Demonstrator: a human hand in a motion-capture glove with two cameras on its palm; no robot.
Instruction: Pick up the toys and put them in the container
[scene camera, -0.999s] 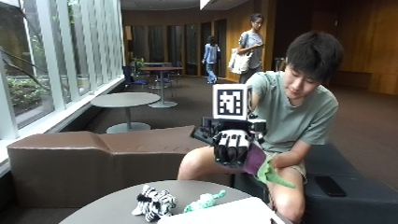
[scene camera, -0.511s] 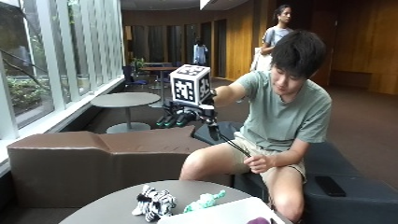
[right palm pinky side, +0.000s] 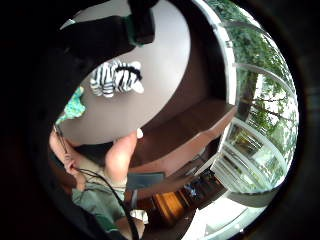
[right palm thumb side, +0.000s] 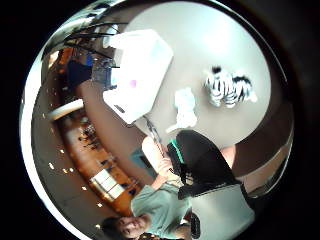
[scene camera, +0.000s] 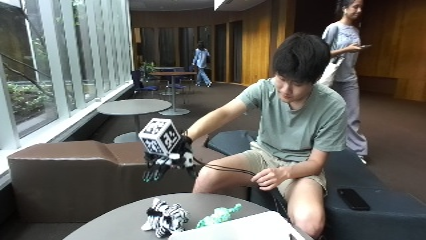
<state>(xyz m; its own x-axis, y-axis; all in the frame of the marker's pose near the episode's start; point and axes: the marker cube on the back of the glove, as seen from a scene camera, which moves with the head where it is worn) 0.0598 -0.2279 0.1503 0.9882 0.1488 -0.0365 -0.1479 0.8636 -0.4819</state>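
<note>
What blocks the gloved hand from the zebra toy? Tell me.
Nothing visible. The gloved right hand hangs in open air above the zebra toy on the round table; the green toy and white container lie off to the side.

Round table (scene camera: 120, 220) in foreground; person seated behind it on a bench. On the table: zebra toy (scene camera: 165, 217), with the dinosaur toy (scene camera: 218, 215) just beside it, toward the person. Container (scene camera: 239, 229) sits at the table's near edge, next to the dinosaur toy. Gloved right hand (scene camera: 163, 162) hangs above the zebra toy, well apart from it. Phone (scene camera: 353, 198) lies on the bench beside the person's knee.
</note>
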